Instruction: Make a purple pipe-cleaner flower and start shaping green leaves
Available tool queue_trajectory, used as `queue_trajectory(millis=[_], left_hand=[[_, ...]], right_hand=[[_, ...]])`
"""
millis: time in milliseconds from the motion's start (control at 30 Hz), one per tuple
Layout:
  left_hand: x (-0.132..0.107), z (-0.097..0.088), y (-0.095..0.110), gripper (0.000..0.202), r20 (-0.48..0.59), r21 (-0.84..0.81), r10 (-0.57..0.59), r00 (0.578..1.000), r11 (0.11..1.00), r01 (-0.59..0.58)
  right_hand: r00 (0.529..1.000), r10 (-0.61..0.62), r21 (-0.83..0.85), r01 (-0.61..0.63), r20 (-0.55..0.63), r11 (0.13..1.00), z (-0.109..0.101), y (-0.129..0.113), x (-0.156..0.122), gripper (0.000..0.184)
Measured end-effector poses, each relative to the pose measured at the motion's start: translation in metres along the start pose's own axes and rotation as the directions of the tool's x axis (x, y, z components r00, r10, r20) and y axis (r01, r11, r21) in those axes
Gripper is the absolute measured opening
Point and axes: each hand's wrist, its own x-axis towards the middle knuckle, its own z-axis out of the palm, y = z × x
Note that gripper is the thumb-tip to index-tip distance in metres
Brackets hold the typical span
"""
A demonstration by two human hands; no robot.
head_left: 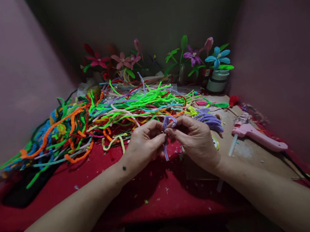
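Note:
Between my two hands is a purple pipe cleaner, bent into a loop at the top, with a tail hanging down below the fingers. My left hand pinches it from the left, thumb against the fingertips. From the right, my right hand grips the same pipe cleaner, its fingertips nearly touching those of the left. Just beyond my right hand lies a bundle of purple pipe-cleaner pieces. A pale yellow bent pipe cleaner rests on the red cloth near my left hand.
A heap of coloured pipe cleaners spreads across the back and left. At right, a pink glue gun lies on a cardboard sheet. Pipe-cleaner flowers stand behind, including a blue flower in a jar. A dark flat object lies left.

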Motion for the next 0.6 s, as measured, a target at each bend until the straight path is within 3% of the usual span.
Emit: queue_trajectory(millis=[100, 233, 500, 600], left_hand=[[0.000, 0.000, 0.001, 0.009, -0.005, 0.000, 0.008, 1.000, 1.000, -0.008], [0.000, 0.000, 0.000, 0.010, 0.022, -0.037, -0.012, 1.000, 0.999, 0.013], [0.007, -0.005, 0.001, 0.009, 0.033, -0.063, -0.080, 0.996, 0.995, 0.082], [0.008, -0.006, 0.003, 0.013, 0.035, -0.021, -0.113, 0.993, 0.993, 0.114]], right_hand=[[0.991, 0.128, 0.079, -0.130, 0.021, 0.988, 0.000, 0.000, 0.003, 0.005], [0.943, 0.309, 0.261, -0.330, 0.121, 0.907, -0.001, -0.001, 0.008, 0.013], [0.841, 0.455, 0.417, -0.541, 0.293, 0.730, -0.003, 0.001, 0.010, 0.016], [0.832, 0.470, 0.419, -0.555, 0.295, 0.719, -0.004, -0.001, 0.011, 0.020]])
